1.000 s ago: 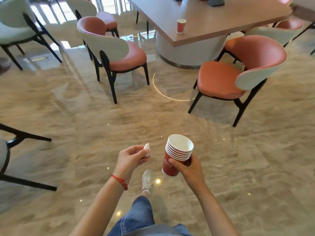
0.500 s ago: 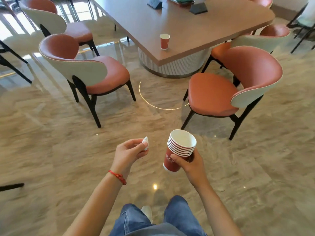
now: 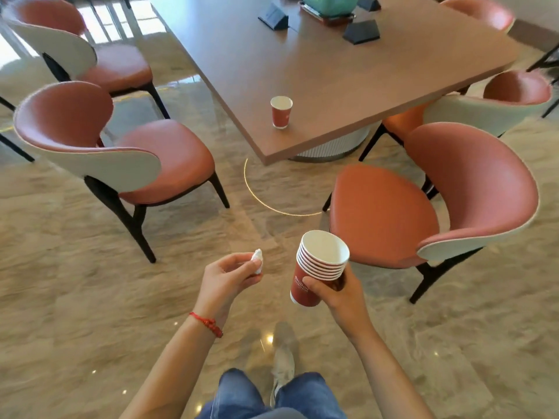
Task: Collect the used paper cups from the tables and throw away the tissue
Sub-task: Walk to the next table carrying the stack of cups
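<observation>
The right hand (image 3: 338, 293) grips a stack of red paper cups (image 3: 317, 269), its fingers (image 3: 314, 282) curled round the lower half of the outermost cup with the thumb across the front. The stack's long axis is tilted: the open white mouth points up and away to the right, and the base points down toward the left. The rims of the nested cups show as a tight band just above the fingers.

The left hand (image 3: 225, 278) pinches a small wad of white tissue (image 3: 257, 261) between thumb and forefinger; the tissue sticks out past the fingertips toward the stack, near it but apart. A red string bracelet (image 3: 207, 323) circles the left wrist.

Well beyond both sets of fingers, a single red paper cup (image 3: 281, 112) stands upright on the tabletop (image 3: 348, 80), mouth up, close to the near corner. Farther along the tabletop sit dark wedge-shaped stands (image 3: 361, 31) and a teal object (image 3: 329, 3) on a tray.

A pink chair (image 3: 423, 201) stands just beyond the stack to the right, and another pink chair (image 3: 121, 149) lies beyond the left hand's fingers. Below the hands, blue jeans (image 3: 272, 397) and a pale shoe (image 3: 282, 367) show over the marble floor (image 3: 75, 297).
</observation>
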